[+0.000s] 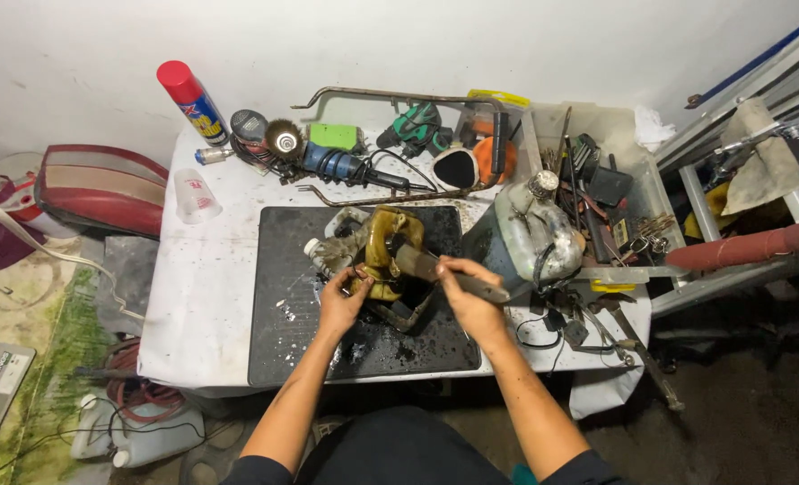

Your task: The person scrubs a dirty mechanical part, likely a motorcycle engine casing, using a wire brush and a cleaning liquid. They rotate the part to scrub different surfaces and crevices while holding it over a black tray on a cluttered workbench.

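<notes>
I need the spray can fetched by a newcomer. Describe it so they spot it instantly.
Start at the white table against the wall. At its far left corner, the aerosol spray can leans tilted. Its red cap and blue-and-yellow body set it apart from the clear plastic cup nearby.

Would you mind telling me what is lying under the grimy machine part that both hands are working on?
The grimy machine part rests on a black mat spread over the white table. Dark debris speckles the mat near the left hand and right hand. The mat directly beneath is hidden.
</notes>
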